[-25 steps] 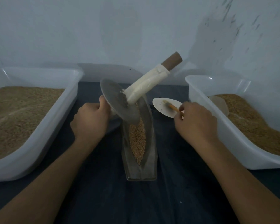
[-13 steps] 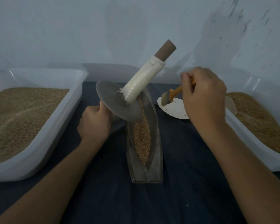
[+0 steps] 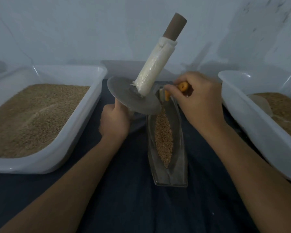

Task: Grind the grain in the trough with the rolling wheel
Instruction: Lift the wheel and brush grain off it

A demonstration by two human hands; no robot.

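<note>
Dark tabletop (image 3: 124,207), left hand (image 3: 113,122) gripping tilted wheel (image 3: 133,96), right hand (image 3: 200,101) pinching brush (image 3: 166,96)

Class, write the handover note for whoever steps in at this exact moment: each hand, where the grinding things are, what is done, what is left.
Left hand grips the wheel's lower axle handle; the rolling wheel is tilted, leaning over the trough's far end.
Right hand holds a small orange-handled brush at the far end of the trough.
Grain lies along the trough's middle and looks whole.
Left: set the brush down, take both handles, roll the wheel.
</note>
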